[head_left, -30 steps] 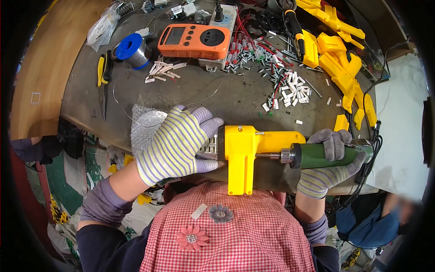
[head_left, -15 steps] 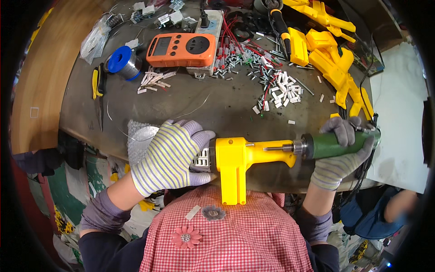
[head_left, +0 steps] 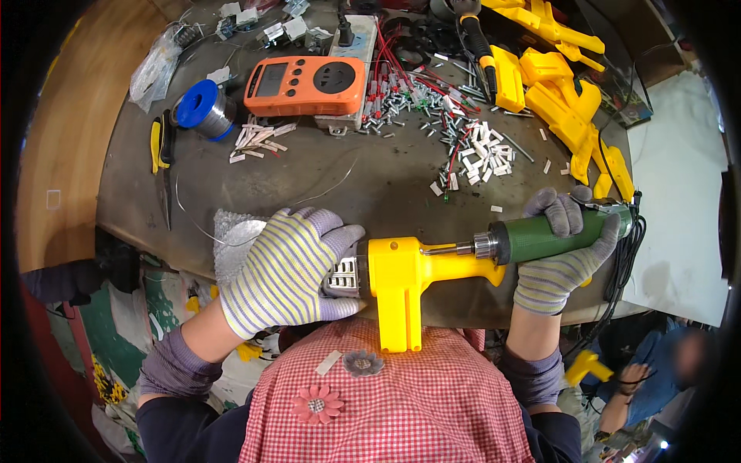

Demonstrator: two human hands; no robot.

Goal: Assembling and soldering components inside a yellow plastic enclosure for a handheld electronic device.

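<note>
My gloved left hand (head_left: pixel 285 270) is closed round the dark, slotted metal end (head_left: pixel 344 276) of a yellow pistol-shaped plastic housing (head_left: pixel 395 285). The housing lies sideways at the table's near edge, its handle pointing right. In my gloved right hand (head_left: pixel 567 251) is a green electric screwdriver (head_left: pixel 532 238), held level with its chuck to the left. Its thin bit (head_left: pixel 448 249) runs along the handle's upper side to the yellow body; the tip is hidden there. A clear bubble-wrap piece (head_left: pixel 231 235) lies beside my left hand.
An orange multimeter (head_left: pixel 305 86), solder spool (head_left: pixel 204 109) and pliers (head_left: pixel 164 162) lie at left. Loose screws (head_left: pixel 432 108) and white tabs (head_left: pixel 486 153) spread beyond the housing. Yellow housings (head_left: pixel 567 116) pile up at right. A co-worker's hand (head_left: pixel 634 378) is near another yellow piece (head_left: pixel 588 369).
My right hand has brought the screwdriver left, and its bit now reaches the yellow body. My left hand keeps its grip. A co-worker's hand and a yellow piece have appeared at the lower right.
</note>
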